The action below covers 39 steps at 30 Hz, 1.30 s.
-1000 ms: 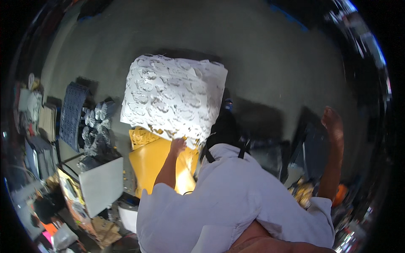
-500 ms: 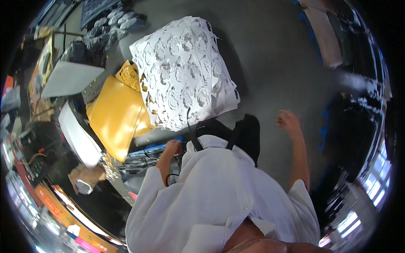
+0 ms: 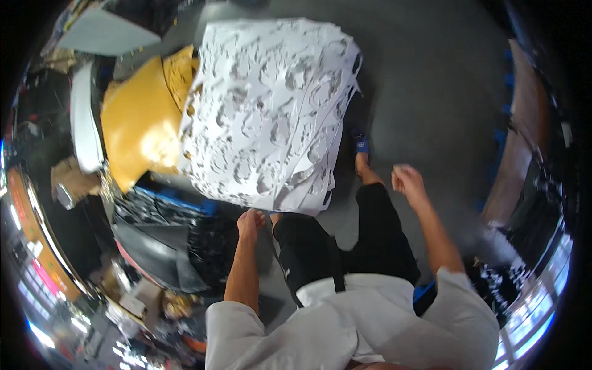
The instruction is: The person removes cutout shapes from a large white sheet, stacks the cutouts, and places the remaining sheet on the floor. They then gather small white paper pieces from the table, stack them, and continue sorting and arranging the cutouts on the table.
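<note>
A thick stack of white cut-out sheets [image 3: 265, 117], full of irregular holes, lies on the floor ahead of me. My left hand [image 3: 250, 222] hangs just short of the stack's near edge, its fingers curled and nothing showing in them. To the right of the stack, my right hand [image 3: 407, 180] is held over the dark floor in a loose fist, apart from everything. Glossy yellow sheets [image 3: 142, 123] lie against the stack's left side, with a cut-out yellow sheet [image 3: 180, 77] partly tucked beside it.
A curved white sheet [image 3: 85, 120] and a pale grey board [image 3: 105, 32] are on the left. Nearer stand black wrapped bundles [image 3: 166, 246] on something blue. A long brown cardboard piece [image 3: 524, 123] lies along the right. My foot in a blue slipper [image 3: 361, 143] is beside the stack.
The view has turned and come closer to the white stack. My legs are now spread in a stride, one foot forward at the stack's right. Both hands stay curled.
</note>
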Each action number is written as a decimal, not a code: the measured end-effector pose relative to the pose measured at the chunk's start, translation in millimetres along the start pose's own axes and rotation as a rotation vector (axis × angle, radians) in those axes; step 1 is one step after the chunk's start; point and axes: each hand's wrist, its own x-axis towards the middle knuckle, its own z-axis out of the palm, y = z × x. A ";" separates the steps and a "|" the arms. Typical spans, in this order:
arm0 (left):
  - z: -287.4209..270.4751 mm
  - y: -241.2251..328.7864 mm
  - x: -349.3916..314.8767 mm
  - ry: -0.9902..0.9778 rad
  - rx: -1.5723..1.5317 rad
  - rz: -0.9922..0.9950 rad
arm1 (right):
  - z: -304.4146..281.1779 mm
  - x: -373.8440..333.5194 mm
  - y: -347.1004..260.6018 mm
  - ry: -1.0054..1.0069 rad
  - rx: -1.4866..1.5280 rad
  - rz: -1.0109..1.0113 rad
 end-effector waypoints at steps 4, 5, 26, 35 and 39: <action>28.1 -98.2 80.2 0.070 -0.295 -0.117 | 64.0 196.8 -50.3 -0.188 -0.188 -0.186; 31.8 -126.5 85.9 0.163 -0.461 -0.228 | 88.4 235.1 -59.1 -0.349 -0.189 -0.202; 5.4 -154.6 97.2 0.078 -1.198 0.272 | 215.3 325.2 -296.8 -0.273 -0.152 -0.585; 51.6 -198.8 141.5 0.151 -1.382 -0.129 | 159.3 367.1 -143.2 0.095 -0.582 -0.326; 61.8 -207.0 181.0 -0.011 -1.611 0.060 | 153.2 425.1 -146.0 0.175 -0.603 -0.093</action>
